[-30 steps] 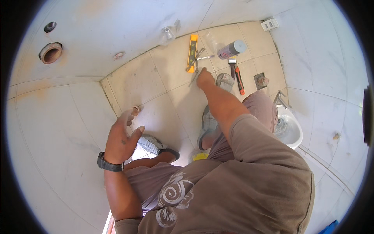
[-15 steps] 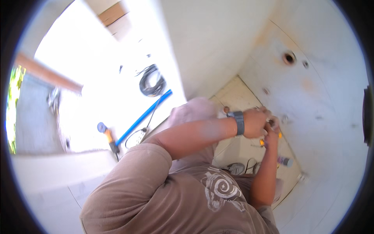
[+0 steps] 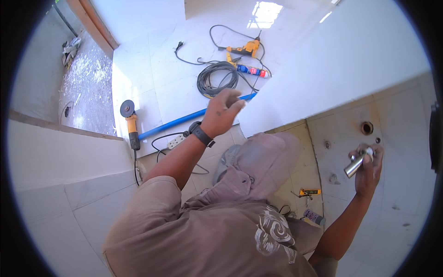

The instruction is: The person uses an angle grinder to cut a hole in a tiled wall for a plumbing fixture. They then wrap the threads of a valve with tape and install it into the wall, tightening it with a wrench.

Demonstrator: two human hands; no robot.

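In my right hand (image 3: 370, 171) is a shiny chrome tap-like fitting (image 3: 354, 167), a short cylinder with a white part at its upper end; its exact kind is unclear. The fingers wrap round it in front of the tiled wall (image 3: 397, 171), below a round pipe hole (image 3: 367, 128). My left hand (image 3: 223, 113) is raised on the other side, a dark watch on its wrist. Its thumb stands apart from the bent fingers, and nothing shows in it. Behind this hand lie a blue pipe (image 3: 180, 121) and a coil of dark cable (image 3: 207, 82).
An angle grinder (image 3: 132, 123) lies at the left end of the pipe. Farther off is a yellow drill (image 3: 248, 48) beside a colored socket strip (image 3: 251, 70). A white power strip (image 3: 176, 141) is nearer. By the wall's foot are a yellow spirit level (image 3: 310, 192) and a can (image 3: 314, 217).
My hands were together low by the wall and are now apart. The left has swung left over the pipe; the right has moved right with the chrome fitting. The view has turned.
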